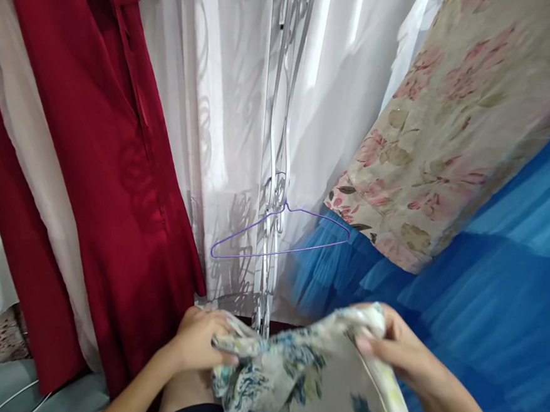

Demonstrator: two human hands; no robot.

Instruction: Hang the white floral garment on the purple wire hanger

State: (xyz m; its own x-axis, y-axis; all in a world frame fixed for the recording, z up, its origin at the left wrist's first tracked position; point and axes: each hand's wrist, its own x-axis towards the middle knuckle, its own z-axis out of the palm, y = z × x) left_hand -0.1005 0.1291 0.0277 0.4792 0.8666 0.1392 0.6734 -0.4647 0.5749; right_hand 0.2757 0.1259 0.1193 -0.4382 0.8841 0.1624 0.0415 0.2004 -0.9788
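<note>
A light garment with a blue and green floral print [319,378] is stretched between my two hands, low in the view. My left hand [206,339] grips its gathered left edge, the fingers partly hidden by the cloth. At the upper right corner, my right hand [394,346] pinches the fabric between thumb and fingers. The cloth is bunched at the left and flatter at the right; its lower part runs out of view. Beyond my hands hangs a bare purple wire hanger [278,253], apart from both of them.
White metal rack bars [280,131] stand in the middle before a white curtain [240,90]. A long red dress [118,157] hangs at the left. On the right hang a beige floral garment [429,154] and a blue tulle skirt [499,297]. Grey fabric [3,388] lies lower left.
</note>
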